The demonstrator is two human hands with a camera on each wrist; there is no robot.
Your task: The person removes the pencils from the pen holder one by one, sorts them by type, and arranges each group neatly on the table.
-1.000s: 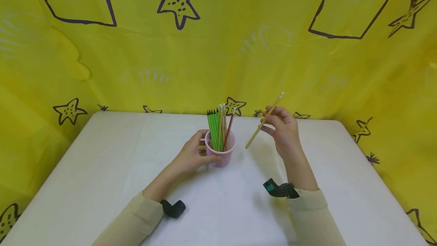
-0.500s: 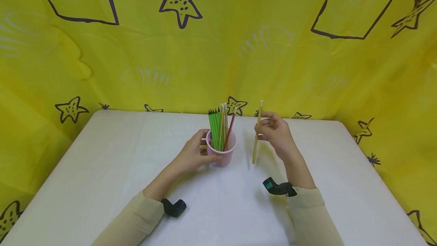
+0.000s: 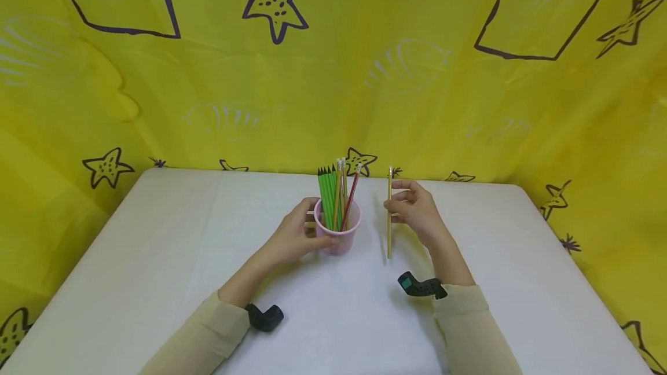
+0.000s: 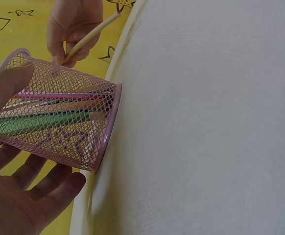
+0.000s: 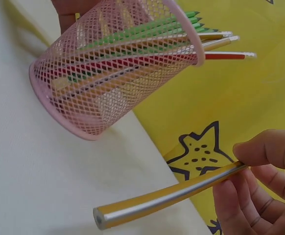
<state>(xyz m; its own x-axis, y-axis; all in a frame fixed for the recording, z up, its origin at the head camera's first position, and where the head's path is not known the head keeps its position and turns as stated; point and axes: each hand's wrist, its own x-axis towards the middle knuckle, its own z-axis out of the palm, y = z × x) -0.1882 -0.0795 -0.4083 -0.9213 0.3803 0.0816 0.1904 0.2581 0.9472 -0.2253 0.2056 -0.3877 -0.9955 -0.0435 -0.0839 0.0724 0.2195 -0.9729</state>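
A pink mesh pencil cup [image 3: 339, 242] stands on the white table, and my left hand [image 3: 297, 233] grips it round its left side, the thumb across the front. In it lean several green pencils [image 3: 326, 195] with dark tips, a few yellow ones with white erasers, and a red pencil [image 3: 351, 195]. To the right of the cup, my right hand [image 3: 417, 210] pinches a yellow pencil [image 3: 389, 230] between thumb and fingers. That pencil is upright, eraser end up. In the right wrist view its lower end [image 5: 101, 218] is flat and unsharpened, with a silver stripe along the side.
The white table [image 3: 208, 219] reaches back to a yellow cloth backdrop [image 3: 312, 85] printed with dark stars and outlines. Black wrist cameras [image 3: 266, 318] sit at both sleeve cuffs.
The yellow pencil in my right hand has swung from a slant to upright. That hand has moved left and lower, closer to the cup. My left hand keeps its hold on the cup.
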